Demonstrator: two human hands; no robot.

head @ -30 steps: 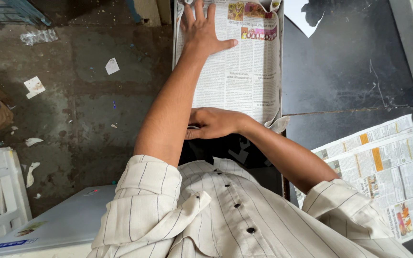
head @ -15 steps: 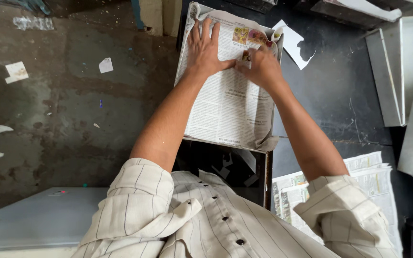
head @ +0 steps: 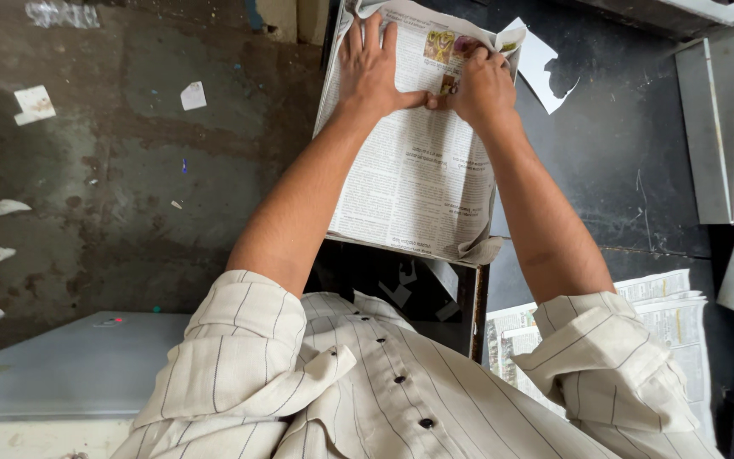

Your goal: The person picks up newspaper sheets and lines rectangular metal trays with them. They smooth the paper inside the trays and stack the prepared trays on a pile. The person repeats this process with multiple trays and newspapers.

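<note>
A folded newspaper sheet (head: 418, 170) lies on the dark worktop (head: 622, 144), its near edge hanging past the worktop's edge. The left hand (head: 373, 68) presses flat on its far end with fingers spread wide, while the right hand (head: 482, 85), touching the left thumb, pinches the paper's folded-over corner. A stack of newspapers (head: 673, 314) lies near the right elbow, and grey metal sheets (head: 724, 127) rest well off to the right.

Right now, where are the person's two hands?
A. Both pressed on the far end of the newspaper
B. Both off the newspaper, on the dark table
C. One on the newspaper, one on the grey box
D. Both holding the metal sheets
A: the left hand lies flat and the right hand presses beside it, both on the far end of the newspaper.
</note>
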